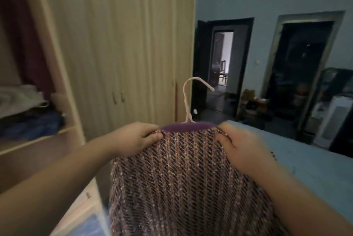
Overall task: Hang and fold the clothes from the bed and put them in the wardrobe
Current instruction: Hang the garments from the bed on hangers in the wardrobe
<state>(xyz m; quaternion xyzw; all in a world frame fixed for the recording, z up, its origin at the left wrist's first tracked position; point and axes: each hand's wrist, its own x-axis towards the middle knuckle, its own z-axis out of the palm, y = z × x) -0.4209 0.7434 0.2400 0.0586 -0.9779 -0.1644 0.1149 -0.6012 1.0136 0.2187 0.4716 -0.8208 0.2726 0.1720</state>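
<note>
Precariously, the left grip and right grip each pinch a shoulder of the woven top, hanger rising between them; uneven tugging could slip one shoulder off.

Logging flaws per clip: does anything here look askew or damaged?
Only the pale hanger: its hook, above the woven garment, looks bent open rather than tightly curved. The left hand and right hand grip its shoulders.
</note>
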